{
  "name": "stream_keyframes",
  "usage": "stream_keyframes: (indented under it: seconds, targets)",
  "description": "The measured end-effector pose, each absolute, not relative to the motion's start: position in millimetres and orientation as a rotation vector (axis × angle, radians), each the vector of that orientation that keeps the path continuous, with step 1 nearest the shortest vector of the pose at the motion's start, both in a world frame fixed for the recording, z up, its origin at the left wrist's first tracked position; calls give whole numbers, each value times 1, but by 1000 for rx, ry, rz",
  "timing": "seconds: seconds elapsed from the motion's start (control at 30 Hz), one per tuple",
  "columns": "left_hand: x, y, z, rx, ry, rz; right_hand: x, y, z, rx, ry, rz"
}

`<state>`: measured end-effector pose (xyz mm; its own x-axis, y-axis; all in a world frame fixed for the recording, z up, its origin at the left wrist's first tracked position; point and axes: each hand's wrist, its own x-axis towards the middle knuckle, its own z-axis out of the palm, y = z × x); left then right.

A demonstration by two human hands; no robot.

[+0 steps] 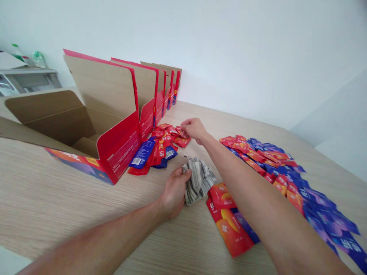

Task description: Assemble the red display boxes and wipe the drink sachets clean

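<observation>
Striped cloth (197,181) is bunched in the left hand (175,193), thumb and fingers clamped on its edge, right by some loose packets (233,231). Right hand (195,130) has curled fingers over the packet pile (164,142) beside the open box (122,149); can't tell if they've grabbed anything.

I count two bare hands of mine, one left hand (175,193) and one right hand (195,129), and one striped cloth (199,180). I see at least five cardboard boxes (122,149). The foil sachets make three groups: one pile (163,143), one broad spread (276,168) (both overlap too much for me to number), and one small cluster (229,223) of at least three, two red-orange, one blue.
</observation>
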<state>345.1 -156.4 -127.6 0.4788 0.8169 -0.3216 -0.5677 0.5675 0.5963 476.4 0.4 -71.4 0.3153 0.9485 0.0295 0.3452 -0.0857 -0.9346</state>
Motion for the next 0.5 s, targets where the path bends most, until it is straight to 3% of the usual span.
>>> stream_keyframes:
  seconds: [0.27,0.5]
  targets:
    - [348,-150,-125,466,641,1006,562,-136,-27,-1752,-1915,725]
    - [347,-153,-119,515,675,1037,544,-235,-48,-1853,-2470,489]
